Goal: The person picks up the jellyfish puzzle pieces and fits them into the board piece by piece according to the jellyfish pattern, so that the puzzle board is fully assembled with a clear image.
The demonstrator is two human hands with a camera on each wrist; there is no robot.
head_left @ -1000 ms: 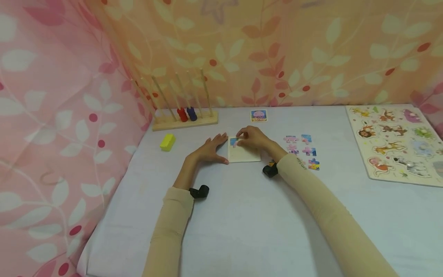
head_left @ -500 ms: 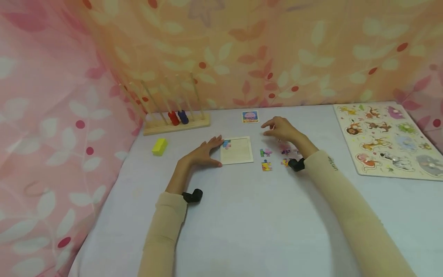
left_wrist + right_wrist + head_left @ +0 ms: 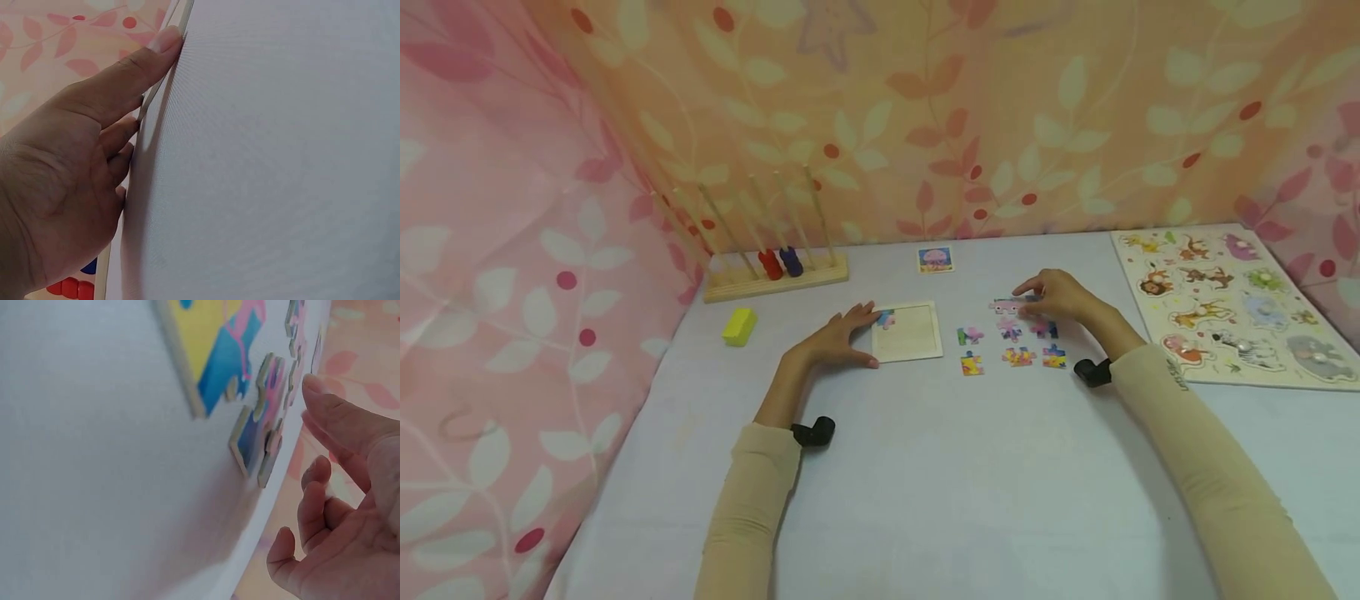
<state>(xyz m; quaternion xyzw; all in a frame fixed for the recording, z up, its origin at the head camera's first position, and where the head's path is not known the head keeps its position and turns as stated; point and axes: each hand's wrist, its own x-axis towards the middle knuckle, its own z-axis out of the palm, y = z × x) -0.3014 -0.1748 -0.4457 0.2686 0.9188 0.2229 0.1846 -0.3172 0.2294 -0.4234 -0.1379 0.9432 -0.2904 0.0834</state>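
My left hand [image 3: 841,337] lies with fingers spread at the left side of a small square puzzle tray [image 3: 917,335], its thumb and fingertips touching the rim. One blue and pink puzzle piece [image 3: 887,318] sits in the tray's upper left corner. To the right of the tray, my right hand [image 3: 1056,298] hovers over loose jigsaw pieces [image 3: 1018,357], thumb and index tips beside a pink piece with eyes [image 3: 1003,307]. In the right wrist view, the right hand's thumb and index point toward the pieces and its other fingers curl loosely. The hand partly covers the upper right of the group.
A wooden bead rack [image 3: 775,281] with red and dark blue beads stands at the back left, a yellow block [image 3: 740,327] in front of it. A picture card [image 3: 936,259] lies behind the tray. An animal peg board [image 3: 1236,308] lies at the right.
My right hand has left the tray, where a piece now shows in the corner, and moved right to the loose pieces. The left hand stays at the tray's side. The head view has shifted slightly.
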